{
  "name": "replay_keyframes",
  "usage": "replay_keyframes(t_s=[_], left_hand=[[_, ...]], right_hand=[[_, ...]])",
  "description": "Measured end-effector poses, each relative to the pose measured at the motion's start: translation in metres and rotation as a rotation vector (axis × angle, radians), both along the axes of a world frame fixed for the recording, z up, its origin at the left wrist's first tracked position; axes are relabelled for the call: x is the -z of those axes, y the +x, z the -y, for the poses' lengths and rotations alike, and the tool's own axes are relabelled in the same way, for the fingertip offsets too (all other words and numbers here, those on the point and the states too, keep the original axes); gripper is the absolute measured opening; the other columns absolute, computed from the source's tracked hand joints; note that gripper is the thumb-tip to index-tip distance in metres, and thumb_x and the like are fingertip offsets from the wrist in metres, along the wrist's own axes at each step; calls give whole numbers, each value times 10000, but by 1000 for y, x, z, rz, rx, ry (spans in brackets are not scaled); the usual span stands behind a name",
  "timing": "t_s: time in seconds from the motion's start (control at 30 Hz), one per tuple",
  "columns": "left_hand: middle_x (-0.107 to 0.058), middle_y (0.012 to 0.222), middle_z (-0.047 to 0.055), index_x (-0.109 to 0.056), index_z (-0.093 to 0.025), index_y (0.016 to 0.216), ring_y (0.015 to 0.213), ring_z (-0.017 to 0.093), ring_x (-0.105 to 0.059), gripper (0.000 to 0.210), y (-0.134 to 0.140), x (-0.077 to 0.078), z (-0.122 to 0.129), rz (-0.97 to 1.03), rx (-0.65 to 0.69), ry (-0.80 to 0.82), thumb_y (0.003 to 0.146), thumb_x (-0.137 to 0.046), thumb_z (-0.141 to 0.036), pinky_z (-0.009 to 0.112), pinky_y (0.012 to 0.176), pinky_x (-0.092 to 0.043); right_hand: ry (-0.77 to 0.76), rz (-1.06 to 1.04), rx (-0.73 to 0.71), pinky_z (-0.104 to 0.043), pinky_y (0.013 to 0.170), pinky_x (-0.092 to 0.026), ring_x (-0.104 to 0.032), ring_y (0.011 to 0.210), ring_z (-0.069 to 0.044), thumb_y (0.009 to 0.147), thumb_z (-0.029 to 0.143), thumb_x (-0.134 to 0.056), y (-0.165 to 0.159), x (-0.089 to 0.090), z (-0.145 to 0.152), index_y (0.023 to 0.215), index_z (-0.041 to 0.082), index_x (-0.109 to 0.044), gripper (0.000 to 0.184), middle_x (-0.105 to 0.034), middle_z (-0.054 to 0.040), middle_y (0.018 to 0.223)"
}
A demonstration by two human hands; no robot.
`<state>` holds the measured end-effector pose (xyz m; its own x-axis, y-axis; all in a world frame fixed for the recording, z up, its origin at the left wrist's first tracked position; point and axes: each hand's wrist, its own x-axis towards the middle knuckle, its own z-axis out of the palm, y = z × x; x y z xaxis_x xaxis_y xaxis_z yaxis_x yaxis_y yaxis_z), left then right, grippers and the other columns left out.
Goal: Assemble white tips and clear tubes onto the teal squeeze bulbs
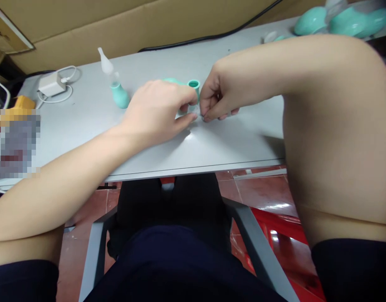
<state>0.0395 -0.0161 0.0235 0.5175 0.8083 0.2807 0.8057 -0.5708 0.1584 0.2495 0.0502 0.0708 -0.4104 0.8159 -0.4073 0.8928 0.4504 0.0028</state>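
Observation:
Above the middle of the table, my left hand [161, 107] pinches a small clear plastic piece [193, 110] between thumb and forefinger. My right hand [219, 94] is closed beside it, its fingertips almost meeting those of the left; what they grip is too small to make out. Just behind the fingertips, a mint-green rubber bulb [193, 84] shows its round open mouth facing up. Part of another mint-green piece [174, 80] shows behind my left hand. Farther left lies a nasal aspirator with a mint-green bulb [120, 96] and a translucent pointed tip [105, 63].
A white power adapter [52, 84] with its cable lies on the table [86, 126] at left, near a yellow object [24, 102]. Several mint-green bulbs [350, 21] sit at the back right. A black cable [195, 40] runs along the cardboard [95, 21] behind.

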Motion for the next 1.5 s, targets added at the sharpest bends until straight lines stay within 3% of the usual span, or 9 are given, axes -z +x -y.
replay_keyframes(t_s=[0.2, 0.3, 0.4, 0.53, 0.63, 0.77, 0.93, 1.17, 1.5], left_hand=[[-821, 981, 53, -812, -252, 969, 952, 298, -758, 142, -9, 7, -1, 294, 74, -33, 836, -768, -226, 459, 957, -563], [-788, 923, 38, -809, -218, 941, 856, 237, -742, 103, -17, 6, -1, 562, 149, -87, 843, -799, -192, 404, 882, -585], [-781, 896, 27, -831, -202, 939, 794, 193, -743, 72, -24, 8, -4, 873, 228, -101, 897, -781, -170, 352, 761, -592], [-816, 954, 13, -872, -227, 1018, 737, 159, -750, 120, -30, 7, -7, 1129, 283, -222, 979, -789, -149, 291, 604, -622], [-824, 982, 8, -865, -227, 1074, 815, 169, -816, 50, -30, 4, -5, 1202, 290, -359, 1047, -823, -219, 252, 604, -679], [-825, 973, -2, -854, -208, 1067, 824, 160, -824, 50, -30, -1, 0, 1247, 267, -399, 1059, -815, -178, 272, 703, -715], [-831, 1049, 34, -849, -204, 1116, 915, 191, -824, 69, -33, -1, 0, 1204, 258, -408, 1077, -822, -254, 354, 871, -730], [-828, 1159, 57, -823, -251, 1219, 1052, 322, -822, 238, -36, 11, -12, 1135, 197, -335, 1019, -823, -381, 616, 1054, -693], [-834, 1316, 53, -778, -311, 1274, 1366, 440, -742, 411, -33, 8, -3, 1117, 77, -410, 965, -813, -581, 707, 1213, -611]], right_hand=[[87, -115, -32, -291, 618, -442, -594, 573, -75, 893, 182, -967, 7, -2, 1, 1043, 218, -927, 159, -758, 63, 766], [111, -474, -136, -176, 476, -444, -640, 539, -32, 770, 50, -998, 12, -6, 4, 934, 203, -923, 237, -760, 86, 735], [44, -902, -205, -42, 519, -497, -703, 576, -17, 770, -44, -930, 8, -8, 15, 881, 168, -887, 243, -757, 101, 710], [-31, -1248, -209, -91, 555, -557, -712, 583, -45, 884, -102, -806, -8, 1, 28, 863, 103, -805, 206, -753, 71, 699], [-25, -1385, -195, -156, 576, -592, -743, 625, -94, 868, 52, -911, -15, 11, 27, 869, 95, -796, 123, -777, 21, 747], [15, -1414, -230, -189, 605, -594, -748, 681, -98, 794, 329, -1016, -14, 17, 20, 891, 157, -825, 275, -790, 12, 787], [61, -1369, -270, -220, 685, -595, -755, 766, -76, 858, 298, -930, -11, 15, 17, 896, 247, -836, 113, -821, 59, 876], [108, -1458, -305, -167, 680, -573, -705, 727, -38, 829, 274, -988, -15, 20, 17, 889, 172, -834, 194, -787, 64, 816], [194, -1387, -386, -103, 734, -563, -723, 790, -4, 916, 154, -864, -14, 22, 16, 916, 155, -826, 38, -816, 64, 901]])
